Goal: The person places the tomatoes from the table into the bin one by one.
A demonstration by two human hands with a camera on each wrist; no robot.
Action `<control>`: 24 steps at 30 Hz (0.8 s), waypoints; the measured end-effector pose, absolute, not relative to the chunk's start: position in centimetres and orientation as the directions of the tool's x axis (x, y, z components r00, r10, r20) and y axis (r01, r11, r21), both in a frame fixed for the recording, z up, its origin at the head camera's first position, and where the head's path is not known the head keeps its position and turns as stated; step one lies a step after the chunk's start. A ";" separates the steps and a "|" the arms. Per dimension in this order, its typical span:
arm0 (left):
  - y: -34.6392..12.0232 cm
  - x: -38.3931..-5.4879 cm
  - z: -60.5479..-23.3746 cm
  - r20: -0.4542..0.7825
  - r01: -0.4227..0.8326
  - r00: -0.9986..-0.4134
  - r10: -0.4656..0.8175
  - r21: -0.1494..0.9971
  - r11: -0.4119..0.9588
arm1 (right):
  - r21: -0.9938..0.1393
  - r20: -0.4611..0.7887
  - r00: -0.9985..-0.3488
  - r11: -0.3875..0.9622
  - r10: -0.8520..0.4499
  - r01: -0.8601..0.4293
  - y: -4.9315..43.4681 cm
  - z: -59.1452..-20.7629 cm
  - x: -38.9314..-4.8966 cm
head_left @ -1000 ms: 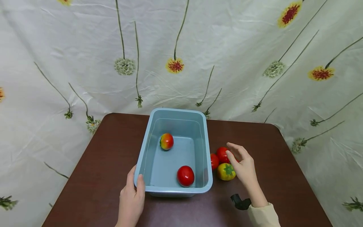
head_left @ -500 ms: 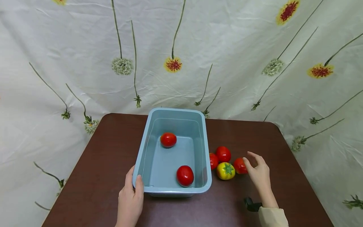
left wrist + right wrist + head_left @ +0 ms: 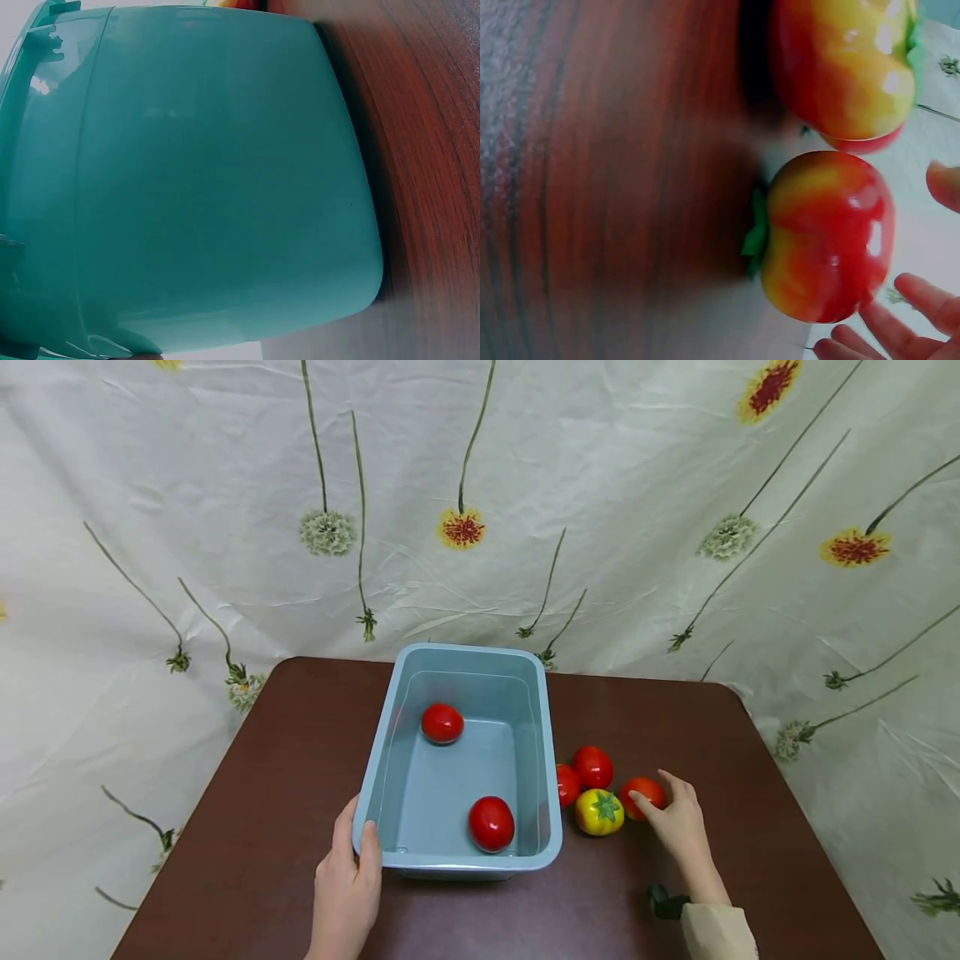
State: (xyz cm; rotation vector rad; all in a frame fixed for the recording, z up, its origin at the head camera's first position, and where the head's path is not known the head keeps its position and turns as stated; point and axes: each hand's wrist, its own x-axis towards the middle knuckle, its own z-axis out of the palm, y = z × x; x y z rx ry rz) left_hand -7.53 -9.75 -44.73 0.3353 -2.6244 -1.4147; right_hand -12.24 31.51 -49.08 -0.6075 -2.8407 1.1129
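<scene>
While my left hand (image 3: 347,887) grips the blue bin (image 3: 459,862) (a useful brace), my right hand (image 3: 681,823), spread at lower right, should straddle the rightmost tomato (image 3: 646,788) evenly before squeezing.

We are seeing a dark brown, wood-grained bench (image 3: 322,735) bearing a blue-grey bin (image 3: 461,862). Three red fruits (image 3: 592,767) and one green-topped yellow fruit (image 3: 592,820) are resting together beside the bin's right wall.
</scene>
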 end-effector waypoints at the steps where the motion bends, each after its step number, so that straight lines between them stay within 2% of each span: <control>1: -9.7 -7.5 -44.7 0.017 -0.130 -0.965 -0.263 0.837 0.532 | -0.655 -0.121 -0.923 0.669 0.364 0.350 31.5 -49.2 -12.3; 24: -9.6 -7.4 -44.6 0.064 -0.106 -0.955 -0.290 0.839 0.533 | -0.619 -0.183 -0.911 0.677 0.369 0.399 31.5 -51.2 -12.8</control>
